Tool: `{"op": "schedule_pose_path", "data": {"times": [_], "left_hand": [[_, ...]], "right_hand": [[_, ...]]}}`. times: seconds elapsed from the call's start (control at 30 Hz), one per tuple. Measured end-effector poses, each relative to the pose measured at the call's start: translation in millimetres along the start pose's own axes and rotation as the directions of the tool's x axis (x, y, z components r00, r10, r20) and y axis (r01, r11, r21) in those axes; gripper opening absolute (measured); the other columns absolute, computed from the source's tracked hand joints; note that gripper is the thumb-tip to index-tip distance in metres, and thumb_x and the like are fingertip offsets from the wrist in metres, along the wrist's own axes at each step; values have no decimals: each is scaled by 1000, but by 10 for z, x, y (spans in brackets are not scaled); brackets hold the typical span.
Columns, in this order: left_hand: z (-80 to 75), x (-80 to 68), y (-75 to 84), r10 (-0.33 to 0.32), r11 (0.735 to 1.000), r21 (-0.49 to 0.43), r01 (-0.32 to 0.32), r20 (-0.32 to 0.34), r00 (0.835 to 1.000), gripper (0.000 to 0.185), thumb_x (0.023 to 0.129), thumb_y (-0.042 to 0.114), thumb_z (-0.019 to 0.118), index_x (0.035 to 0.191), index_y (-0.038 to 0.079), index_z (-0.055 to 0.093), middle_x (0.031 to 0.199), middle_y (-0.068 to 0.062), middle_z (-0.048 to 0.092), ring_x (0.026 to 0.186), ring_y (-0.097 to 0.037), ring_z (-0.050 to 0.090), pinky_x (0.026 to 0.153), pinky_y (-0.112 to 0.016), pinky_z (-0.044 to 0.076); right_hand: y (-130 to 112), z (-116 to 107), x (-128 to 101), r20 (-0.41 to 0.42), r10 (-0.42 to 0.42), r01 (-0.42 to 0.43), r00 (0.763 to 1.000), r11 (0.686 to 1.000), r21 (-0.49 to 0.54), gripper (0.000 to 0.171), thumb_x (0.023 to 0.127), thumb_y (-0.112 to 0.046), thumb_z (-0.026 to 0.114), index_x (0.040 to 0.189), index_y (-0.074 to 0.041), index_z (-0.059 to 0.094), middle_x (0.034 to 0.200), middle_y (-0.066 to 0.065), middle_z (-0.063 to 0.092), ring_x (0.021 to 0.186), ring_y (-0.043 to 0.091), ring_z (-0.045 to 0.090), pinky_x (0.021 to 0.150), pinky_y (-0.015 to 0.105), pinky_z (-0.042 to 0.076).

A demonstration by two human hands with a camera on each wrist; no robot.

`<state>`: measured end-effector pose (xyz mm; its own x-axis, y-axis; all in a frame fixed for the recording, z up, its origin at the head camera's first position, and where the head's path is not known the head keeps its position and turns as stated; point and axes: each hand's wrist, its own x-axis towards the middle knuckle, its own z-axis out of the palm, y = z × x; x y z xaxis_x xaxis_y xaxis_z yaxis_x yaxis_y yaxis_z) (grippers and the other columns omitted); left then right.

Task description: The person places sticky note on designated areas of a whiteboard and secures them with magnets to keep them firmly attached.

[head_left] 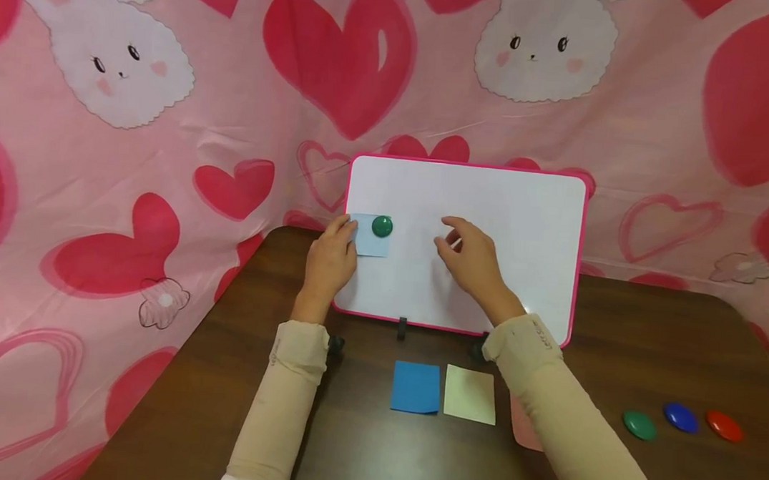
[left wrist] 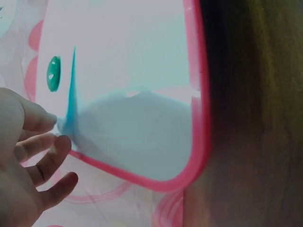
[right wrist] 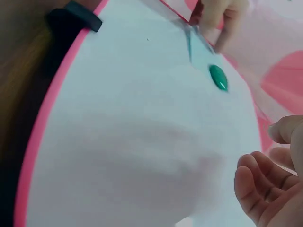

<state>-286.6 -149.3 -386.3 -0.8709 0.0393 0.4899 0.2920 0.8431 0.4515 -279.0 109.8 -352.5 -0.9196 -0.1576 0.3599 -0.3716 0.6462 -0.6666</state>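
Altogether four magnets [head_left: 381, 226], three loose notes [head_left: 415, 387]

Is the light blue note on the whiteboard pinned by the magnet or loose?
Pinned: the green magnet sits on the light blue note's upper right corner, against the whiteboard. The left hand touches its left edge.

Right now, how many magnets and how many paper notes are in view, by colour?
Green magnets: 2, one on the whiteboard, one on the table
Blue magnet: 1
Red magnet: 1
Light blue note on the whiteboard, touched by the left hand: 1
Blue note: 1
Pale yellow note: 1
Pink note, partly hidden by the right sleeve: 1
Total: 4 magnets, 4 notes, 8 things.
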Motion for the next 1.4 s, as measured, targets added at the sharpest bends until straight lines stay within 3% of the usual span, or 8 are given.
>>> {"op": "schedule_pose_path", "data": {"times": [0.3,0.43,0.53,0.73,0.87,0.97,1.2,1.4], "left_hand": [[-89,-76,153,-15,1000,8,14,131,991,26,101,14,58,121,6,72,122,-11,67,111,-31,64,97,-47,49],[-121,-169,327,48,999,-17,-45,282,958,22,100,14,59,114,7,75,118,-9,70,111,-28,65,97,-44,50],[-108,-268,469,94,995,-78,-65,460,883,21,100,16,62,114,9,75,115,-6,71,108,-25,64,97,-42,50],[-44,-540,683,149,988,-136,-71,742,654,22,96,24,69,113,12,75,99,3,69,92,-18,60,87,-38,52],[43,-779,793,71,995,-19,-95,803,591,22,93,30,72,104,11,73,83,4,62,77,-15,57,72,-33,52],[107,-957,877,9,988,84,-129,805,593,30,89,36,77,96,7,70,78,0,57,70,-16,54,65,-33,50],[236,-1162,994,-87,970,215,-114,743,663,45,84,38,83,104,0,70,84,-7,57,69,-17,55,64,-34,52],[290,-1186,1000,-96,968,228,-103,718,689,46,84,33,83,110,-2,70,90,-12,61,73,-20,60,68,-38,56]], "right_hand": [[340,-573,-616,-68,-49,45,996,997,-57,31,97,-14,67,126,-2,67,89,10,66,78,24,61,61,34,50],[525,-776,-931,-113,-45,34,993,995,-90,27,95,-12,69,121,-4,69,85,7,69,73,22,62,58,25,48],[687,-912,-1177,-136,-10,-6,991,993,-117,28,94,-13,71,120,-5,70,85,6,70,71,19,60,58,20,47],[1023,-1181,-1664,-147,85,-109,986,980,-165,30,95,-15,72,123,-7,69,90,7,70,72,4,54,60,17,44],[1191,-1356,-1946,-144,173,-197,974,966,-168,30,98,-21,68,124,-7,68,90,6,70,70,-1,55,57,18,44],[1293,-1463,-2127,-153,234,-258,960,951,-169,30,99,-23,67,124,-7,68,85,-1,69,68,-1,56,56,18,42],[1533,-1633,-2453,-186,320,-355,929,913,-202,31,98,-26,67,120,-4,69,85,-31,59,73,-16,49,57,15,39],[1701,-1688,-2561,-174,305,-346,936,881,-321,29,98,-25,67,117,-2,68,90,2,72,74,-12,50,67,32,39]]}}
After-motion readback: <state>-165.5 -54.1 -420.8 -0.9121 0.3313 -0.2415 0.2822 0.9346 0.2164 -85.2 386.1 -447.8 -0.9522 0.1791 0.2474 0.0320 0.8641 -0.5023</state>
